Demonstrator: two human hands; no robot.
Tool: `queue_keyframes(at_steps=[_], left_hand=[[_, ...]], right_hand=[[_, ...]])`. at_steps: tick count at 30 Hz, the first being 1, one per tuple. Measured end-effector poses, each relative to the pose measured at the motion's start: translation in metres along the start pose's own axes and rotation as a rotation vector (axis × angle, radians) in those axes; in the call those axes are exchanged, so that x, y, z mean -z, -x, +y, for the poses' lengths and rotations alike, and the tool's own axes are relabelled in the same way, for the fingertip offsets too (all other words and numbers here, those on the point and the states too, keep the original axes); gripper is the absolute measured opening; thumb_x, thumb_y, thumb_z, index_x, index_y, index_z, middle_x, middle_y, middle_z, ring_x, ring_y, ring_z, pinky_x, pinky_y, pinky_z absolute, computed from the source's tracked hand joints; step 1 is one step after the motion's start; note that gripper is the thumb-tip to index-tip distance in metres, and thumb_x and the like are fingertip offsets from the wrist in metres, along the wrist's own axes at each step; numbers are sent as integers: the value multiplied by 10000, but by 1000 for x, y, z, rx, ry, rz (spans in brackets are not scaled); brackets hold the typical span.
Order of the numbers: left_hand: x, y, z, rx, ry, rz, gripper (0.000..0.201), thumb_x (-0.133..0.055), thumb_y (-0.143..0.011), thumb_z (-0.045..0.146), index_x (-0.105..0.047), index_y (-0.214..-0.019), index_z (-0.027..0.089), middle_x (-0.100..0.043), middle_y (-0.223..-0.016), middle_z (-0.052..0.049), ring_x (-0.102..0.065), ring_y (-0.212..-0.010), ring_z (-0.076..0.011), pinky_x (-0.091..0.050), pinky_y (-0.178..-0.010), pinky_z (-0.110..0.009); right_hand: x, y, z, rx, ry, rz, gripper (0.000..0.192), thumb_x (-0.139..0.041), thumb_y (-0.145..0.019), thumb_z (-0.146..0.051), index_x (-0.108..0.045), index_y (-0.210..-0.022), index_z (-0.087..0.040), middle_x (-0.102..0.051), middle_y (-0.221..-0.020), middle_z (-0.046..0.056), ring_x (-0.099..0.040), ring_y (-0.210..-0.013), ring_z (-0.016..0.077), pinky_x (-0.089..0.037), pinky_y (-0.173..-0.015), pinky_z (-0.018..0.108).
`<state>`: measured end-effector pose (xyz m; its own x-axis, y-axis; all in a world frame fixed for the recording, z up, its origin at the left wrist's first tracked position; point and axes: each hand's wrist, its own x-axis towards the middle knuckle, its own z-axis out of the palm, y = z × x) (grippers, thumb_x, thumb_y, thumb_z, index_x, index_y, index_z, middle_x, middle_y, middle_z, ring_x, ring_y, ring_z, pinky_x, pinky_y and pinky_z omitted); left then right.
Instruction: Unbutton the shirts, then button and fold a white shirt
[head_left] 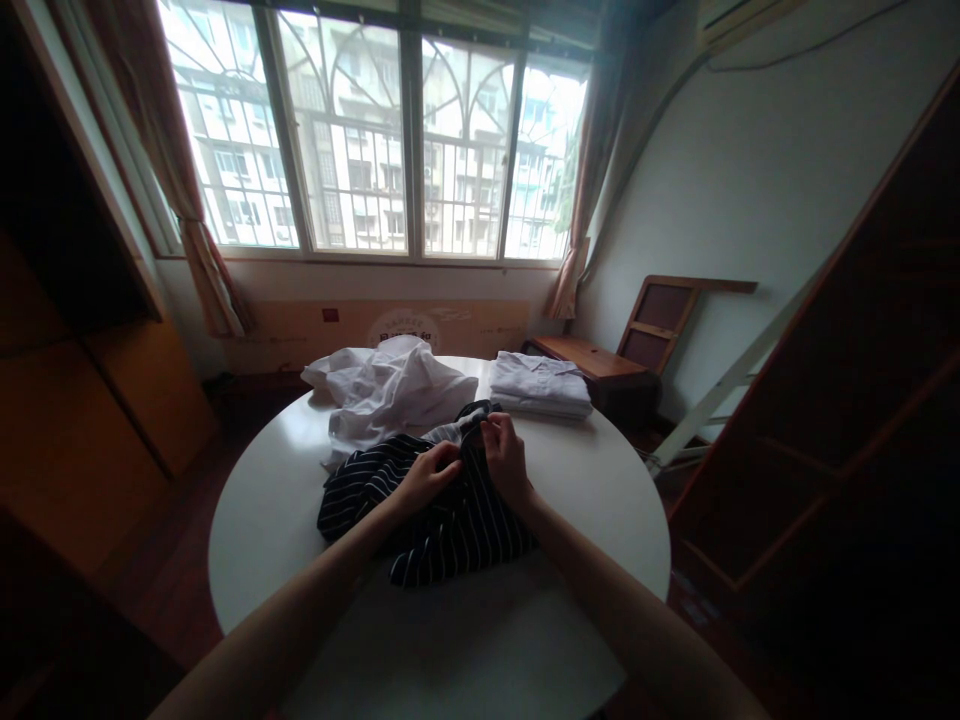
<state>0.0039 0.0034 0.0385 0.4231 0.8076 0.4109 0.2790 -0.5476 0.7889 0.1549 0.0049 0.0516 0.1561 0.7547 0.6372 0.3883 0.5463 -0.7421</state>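
Note:
A dark navy shirt with thin white stripes (pixel 442 525) lies bunched on the round white table (pixel 262 520). My left hand (pixel 426 477) pinches its fabric near the collar. My right hand (pixel 507 458) grips the same stretch of cloth a little to the right, fingers closed on it. Both hands sit close together above the shirt's upper edge.
A rumpled white garment (pixel 390 390) lies behind the striped shirt. A folded white pile (pixel 541 385) rests at the table's far right. Beyond are a wooden chair (pixel 637 340), a window with curtains, a cabinet at left and a slanted wooden frame at right.

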Motion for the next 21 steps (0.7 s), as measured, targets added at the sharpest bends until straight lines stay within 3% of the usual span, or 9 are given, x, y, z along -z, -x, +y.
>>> queue_keyframes(at_steps=[5,11,16,21], left_hand=[[-3,0,-5,28,-26,105,210,-514,-761,351,-530,-721,146,-524,-672,8,-463,-634,-116,-375,-610,-232],[-1,-2,-12,48,37,215,219,-529,-752,340,-499,-649,150,-484,-642,15,-437,-612,-103,-356,-593,-225],[1,-3,-11,81,83,223,198,-547,-734,325,-522,-651,147,-506,-642,12,-459,-624,-110,-368,-602,-227],[8,-6,-9,91,56,152,187,-565,-724,313,-554,-651,141,-543,-648,3,-490,-629,-116,-388,-614,-236]], right_hand=[[-1,3,0,45,-33,-189,153,-410,-837,-336,-460,-881,-198,-609,-765,32,-577,-617,137,-436,-566,250],[0,5,-6,224,218,-319,124,-529,-760,-290,-485,-721,-181,-514,-668,-7,-478,-583,106,-370,-553,221],[1,3,-4,245,286,-413,75,-528,-735,-217,-479,-694,-177,-499,-667,-14,-445,-582,95,-335,-551,211],[3,2,-1,239,277,-455,68,-490,-725,-146,-480,-665,-176,-491,-659,-16,-426,-579,91,-323,-552,210]])
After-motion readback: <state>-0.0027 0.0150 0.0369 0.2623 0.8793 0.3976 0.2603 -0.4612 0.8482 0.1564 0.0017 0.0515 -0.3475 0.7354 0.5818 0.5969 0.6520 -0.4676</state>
